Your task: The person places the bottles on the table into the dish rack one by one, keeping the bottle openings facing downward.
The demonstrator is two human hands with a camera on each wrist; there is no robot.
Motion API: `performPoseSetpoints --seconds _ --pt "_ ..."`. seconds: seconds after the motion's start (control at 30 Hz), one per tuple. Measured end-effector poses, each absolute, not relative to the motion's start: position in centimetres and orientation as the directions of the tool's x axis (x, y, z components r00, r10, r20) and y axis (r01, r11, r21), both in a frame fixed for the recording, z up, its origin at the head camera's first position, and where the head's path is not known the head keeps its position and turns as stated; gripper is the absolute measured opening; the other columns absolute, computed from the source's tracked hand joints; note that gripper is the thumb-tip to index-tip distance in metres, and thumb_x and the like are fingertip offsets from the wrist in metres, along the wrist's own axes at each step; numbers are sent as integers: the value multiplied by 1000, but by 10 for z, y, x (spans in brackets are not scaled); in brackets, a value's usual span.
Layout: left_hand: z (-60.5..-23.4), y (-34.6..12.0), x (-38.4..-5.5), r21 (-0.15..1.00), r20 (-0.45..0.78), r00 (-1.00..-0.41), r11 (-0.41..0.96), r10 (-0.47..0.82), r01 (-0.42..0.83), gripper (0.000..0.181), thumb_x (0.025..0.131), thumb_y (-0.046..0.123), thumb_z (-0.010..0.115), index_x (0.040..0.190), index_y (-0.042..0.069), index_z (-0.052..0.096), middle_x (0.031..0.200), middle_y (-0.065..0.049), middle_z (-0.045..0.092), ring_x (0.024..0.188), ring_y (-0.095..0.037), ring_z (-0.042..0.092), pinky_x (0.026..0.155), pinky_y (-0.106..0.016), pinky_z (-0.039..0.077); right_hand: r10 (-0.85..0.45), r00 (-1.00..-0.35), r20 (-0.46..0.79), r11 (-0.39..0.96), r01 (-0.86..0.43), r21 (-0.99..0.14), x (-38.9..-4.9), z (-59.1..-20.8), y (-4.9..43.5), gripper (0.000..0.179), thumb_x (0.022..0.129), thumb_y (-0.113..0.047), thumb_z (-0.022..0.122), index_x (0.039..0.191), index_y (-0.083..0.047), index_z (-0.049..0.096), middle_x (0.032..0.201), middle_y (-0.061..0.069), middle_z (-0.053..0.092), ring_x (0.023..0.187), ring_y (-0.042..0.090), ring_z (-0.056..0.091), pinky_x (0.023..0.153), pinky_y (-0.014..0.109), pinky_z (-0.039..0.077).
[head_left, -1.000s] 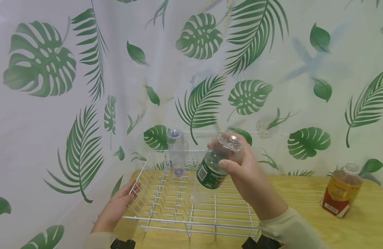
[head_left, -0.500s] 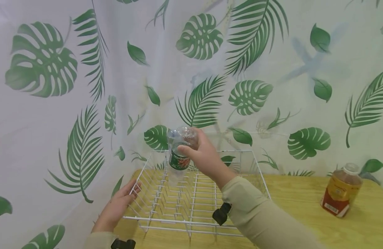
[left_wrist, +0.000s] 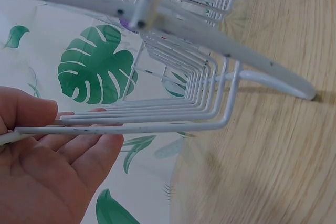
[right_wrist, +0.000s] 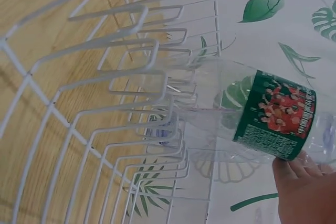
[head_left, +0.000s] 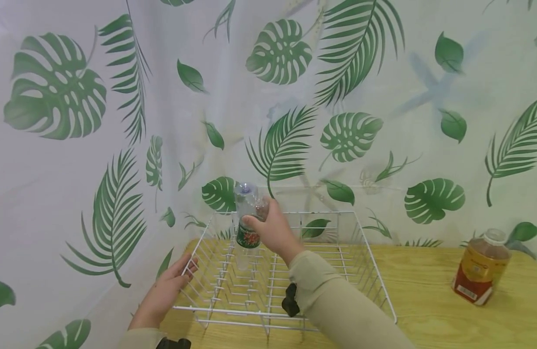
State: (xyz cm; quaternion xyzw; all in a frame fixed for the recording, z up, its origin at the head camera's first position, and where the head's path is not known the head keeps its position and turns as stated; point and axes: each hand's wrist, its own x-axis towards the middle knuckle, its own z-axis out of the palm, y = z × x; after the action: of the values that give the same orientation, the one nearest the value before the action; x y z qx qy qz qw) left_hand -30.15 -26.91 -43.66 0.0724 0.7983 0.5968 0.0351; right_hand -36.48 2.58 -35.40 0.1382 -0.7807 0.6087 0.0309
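Observation:
My right hand [head_left: 274, 230] grips a clear plastic bottle [head_left: 248, 237] with a green label, held neck down over the back left of a white wire dish rack [head_left: 224, 309]. In the right wrist view, the bottle's neck [right_wrist: 181, 85] reaches in among the rack's wire loops. My left hand [head_left: 163, 293] holds the rack's left side, thumb above the top wire and fingers under it in the left wrist view. Just behind the held bottle, a second clear bottle [head_left: 245, 189] stands upside down in the rack, mostly covered from the head view.
An amber-and-red labelled bottle [head_left: 480, 269] without a visible cap stands upright on the wooden table [head_left: 421, 295], right of the rack. A leaf-patterned curtain [head_left: 382, 72] hangs close behind the rack and along its left side.
My right hand has carried the green-labelled bottle leftward across the rack, then lowered it at the back left, and it has turned more upright. My left hand has stayed on the rack's side.

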Motion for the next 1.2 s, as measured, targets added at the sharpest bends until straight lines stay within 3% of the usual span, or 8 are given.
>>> performPoseSetpoints --seconds 0.37,0.53,0.77,1.2 --pt "-437 -269 -301 962 39 -985 260 166 82 61 104 3 40 162 5 19 161 -17 33 144 -36 35 119 -57 19 -144 -971 191 275 -225 -935 -372 -357 13 89 91 -41 76 157 -10 26 137 16 54 128 29 53 101 45 49" --pt "-436 -268 -301 964 41 -985 254 169 84 61 105 4 39 162 4 17 161 -18 32 144 -37 35 119 -56 19 -143 -970 195 262 -227 -938 -372 -357 12 87 90 -37 79 155 -11 28 137 18 55 128 30 53 100 46 50" --pt "-435 -269 -300 958 26 -987 278 159 70 61 105 5 41 162 5 19 160 -18 33 144 -37 34 119 -58 19 -149 -974 173 307 -212 -928 -367 -355 23 102 86 -48 79 161 -16 18 149 16 48 135 31 48 105 51 45" --pt "-437 -266 -300 950 37 -988 302 150 81 62 103 4 43 161 4 21 159 -19 35 145 -37 32 117 -58 23 -173 -963 206 424 -262 -867 -357 -336 67 94 91 -54 69 161 -16 20 154 14 42 141 33 40 110 56 39"
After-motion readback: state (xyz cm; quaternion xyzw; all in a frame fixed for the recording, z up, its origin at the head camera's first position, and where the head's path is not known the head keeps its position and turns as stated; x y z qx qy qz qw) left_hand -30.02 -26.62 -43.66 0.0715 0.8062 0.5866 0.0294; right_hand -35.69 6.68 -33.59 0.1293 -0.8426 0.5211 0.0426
